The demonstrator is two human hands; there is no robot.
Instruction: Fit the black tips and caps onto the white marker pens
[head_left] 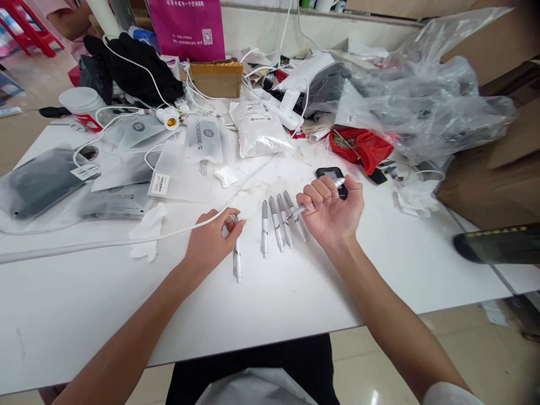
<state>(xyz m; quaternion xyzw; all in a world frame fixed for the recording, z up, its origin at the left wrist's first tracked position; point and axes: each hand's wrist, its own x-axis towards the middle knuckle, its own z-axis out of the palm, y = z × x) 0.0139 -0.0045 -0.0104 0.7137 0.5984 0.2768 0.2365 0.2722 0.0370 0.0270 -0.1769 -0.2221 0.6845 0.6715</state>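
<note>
My left hand [213, 235] is closed on the upper end of a white and silver pen [237, 259], which points toward the table's front edge. Turned palm up, my right hand [333, 211] has its fingers curled round another pen [297, 212]; its silver end sticks out on the left and its other end shows by the thumb. Between my hands, several matching pens [276, 224] lie side by side on the white table [287, 304]. Behind my right hand is a small black device [328, 172], partly hidden.
A white cable [169, 232] crosses the table over my left hand. Bagged dark goods [40, 180] lie at the left, a white parcel [259, 130] behind. Clear plastic bags [422, 107] and a red bag [363, 146] crowd the back right. A person's arm [70, 22] shows far left.
</note>
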